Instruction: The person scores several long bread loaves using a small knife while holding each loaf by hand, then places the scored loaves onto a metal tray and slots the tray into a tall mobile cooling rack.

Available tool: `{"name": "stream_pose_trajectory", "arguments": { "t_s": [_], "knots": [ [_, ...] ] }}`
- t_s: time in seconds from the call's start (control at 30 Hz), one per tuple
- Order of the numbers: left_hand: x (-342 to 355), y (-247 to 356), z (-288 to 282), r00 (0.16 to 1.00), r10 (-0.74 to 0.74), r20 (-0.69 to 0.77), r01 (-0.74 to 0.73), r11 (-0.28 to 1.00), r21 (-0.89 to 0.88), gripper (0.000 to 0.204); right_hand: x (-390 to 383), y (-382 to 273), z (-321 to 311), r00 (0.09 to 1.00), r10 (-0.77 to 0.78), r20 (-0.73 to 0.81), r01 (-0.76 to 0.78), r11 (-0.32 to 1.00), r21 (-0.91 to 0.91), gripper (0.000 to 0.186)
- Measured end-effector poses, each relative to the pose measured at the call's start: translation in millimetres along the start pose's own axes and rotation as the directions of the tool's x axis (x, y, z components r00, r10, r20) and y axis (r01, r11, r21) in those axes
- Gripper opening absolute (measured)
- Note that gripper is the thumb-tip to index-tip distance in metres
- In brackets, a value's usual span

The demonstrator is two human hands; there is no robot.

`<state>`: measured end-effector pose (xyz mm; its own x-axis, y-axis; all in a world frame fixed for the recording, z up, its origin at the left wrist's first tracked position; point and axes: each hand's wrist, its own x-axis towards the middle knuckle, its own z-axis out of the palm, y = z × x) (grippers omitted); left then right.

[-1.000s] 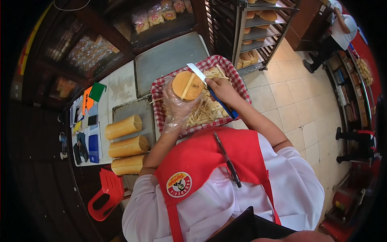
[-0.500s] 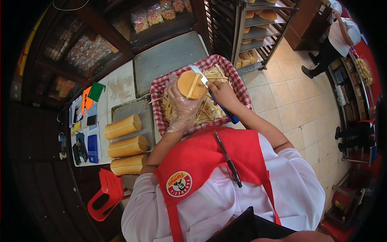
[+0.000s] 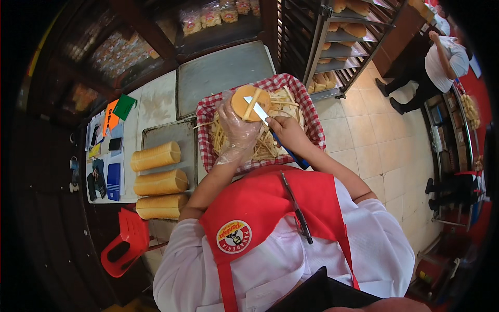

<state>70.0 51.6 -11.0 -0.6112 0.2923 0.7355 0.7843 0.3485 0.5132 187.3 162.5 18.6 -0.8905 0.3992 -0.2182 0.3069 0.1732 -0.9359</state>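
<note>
Over a basket [image 3: 314, 125] lined with red-and-white checked cloth, my left hand [image 3: 236, 130], in a clear plastic glove, is closed around a round-ended piece of golden bread [image 3: 240, 106]. A thin strip of bread [image 3: 252, 102] lies across its upper face. My right hand [image 3: 287, 132] is bare and grips a knife [image 3: 261, 115] with a shiny blade and what looks like a blue handle. The blade tip rests at the bread's face, beside the strip. Many pale bread strips [image 3: 286, 108] fill the basket.
Left of the basket, several long loaves [image 3: 161, 181] lie on a metal tray [image 3: 176, 132]. Another flat tray [image 3: 223, 73] is behind. Papers and a phone [image 3: 115, 144] lie at the table's left, above a red chair [image 3: 126, 242]. A bread rack [image 3: 338, 49] stands far right; a person [image 3: 442, 65] stands beyond.
The knife blade has shifted down and left, from the bread's upper right edge onto its face near the strip. My right hand moved slightly down. The whole view has turned a little.
</note>
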Motion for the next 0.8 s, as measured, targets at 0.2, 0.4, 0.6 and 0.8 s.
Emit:
{"name": "stream_pose_trajectory", "arguments": {
  "t_s": [0.2, 0.4, 0.6, 0.8],
  "knots": [
    [1.5, 0.8, 3.7, 1.0, 0.008, 0.018, -0.009, 0.999, 0.034, 0.085, 8.0, -5.8, -1.2, 1.0, 0.014, 0.017, -0.015, 0.999, 0.04, 0.04],
    [9.3, -9.6, 1.7, 0.999, 0.017, -0.033, -0.018, 1.0, -0.008, 0.086, -0.5, 7.8, 7.9, 0.999, -0.022, 0.047, 0.023, 0.999, -0.029, 0.043],
    [6.0, -12.6, 9.0, 0.997, 0.078, 0.016, -0.079, 0.995, 0.055, 0.089, 9.6, -9.0, 4.9, 0.997, -0.028, 0.073, 0.025, 0.999, 0.041, 0.043],
    [34.2, -26.0, 3.6, 0.983, 0.179, -0.043, -0.178, 0.983, 0.04, 0.088, 1.3, 20.0, -3.8, 0.997, -0.061, 0.045, 0.058, 0.997, 0.056, 0.044]
  ]
}}
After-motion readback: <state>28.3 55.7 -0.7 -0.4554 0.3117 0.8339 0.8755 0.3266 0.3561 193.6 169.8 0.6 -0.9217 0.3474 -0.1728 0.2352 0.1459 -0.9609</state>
